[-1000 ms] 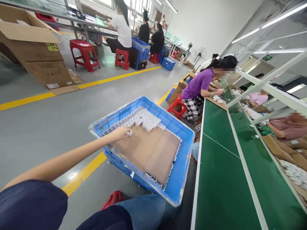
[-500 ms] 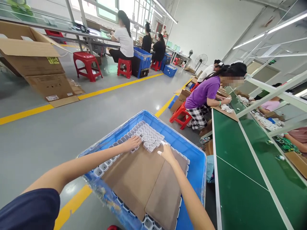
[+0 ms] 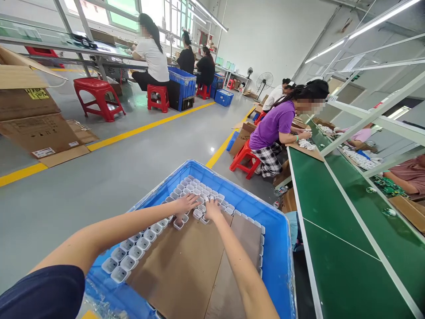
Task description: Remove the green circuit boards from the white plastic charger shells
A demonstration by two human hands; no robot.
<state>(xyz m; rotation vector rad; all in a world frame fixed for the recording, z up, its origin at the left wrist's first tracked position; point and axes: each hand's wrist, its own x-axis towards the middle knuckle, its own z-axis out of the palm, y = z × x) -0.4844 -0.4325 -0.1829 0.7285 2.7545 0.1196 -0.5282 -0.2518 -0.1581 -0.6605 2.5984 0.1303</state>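
Rows of small white cups (image 3: 136,252) line the far and left parts of a blue crate (image 3: 272,248), around and on brown cardboard sheets (image 3: 179,266). My left hand (image 3: 186,204) lies over the cups near the crate's far left, fingers spread and pointing right. Close to its right, my right hand (image 3: 212,209) touches the cups with its fingers apart; white covers show on some fingertips. A few cups stand between and just below the two hands at the cardboard's far edge. Neither hand is seen gripping a cup.
Right of the crate runs a green workbench (image 3: 338,248). A person in a purple shirt (image 3: 272,124) sits there on a red stool (image 3: 245,159). Cardboard boxes (image 3: 36,124), red stools and other seated people are at the back left.
My right hand has moved left, closer to my left hand, among the cups. The view has shifted, and more cups show along the crate's left side.
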